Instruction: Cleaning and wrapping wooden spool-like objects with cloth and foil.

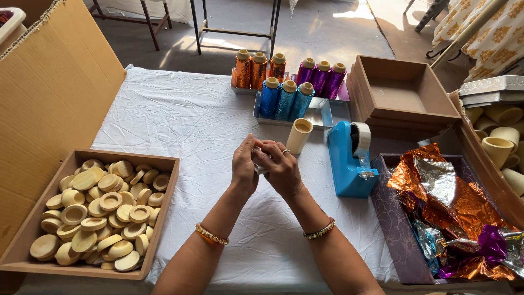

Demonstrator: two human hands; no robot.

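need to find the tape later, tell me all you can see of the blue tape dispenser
The blue tape dispenser is a chunky plastic-looking desk model, bright blue, with a roll of pale tape seated in its upper back and a small metal-looking cutter at its lower front end. It stands upright on the white tablecloth, right of the hands and next to the purple box of crumpled foil. Neither hand touches it.

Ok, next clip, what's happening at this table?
A person sits at a white-clothed table, both hands together over its middle. The left hand and right hand pinch a small pale item between the fingertips; what it is cannot be told. Just beyond stands a bare cream spool, and a blue tape dispenser sits to the right. A wooden tray of cream discs lies left, crumpled foil sheets right.
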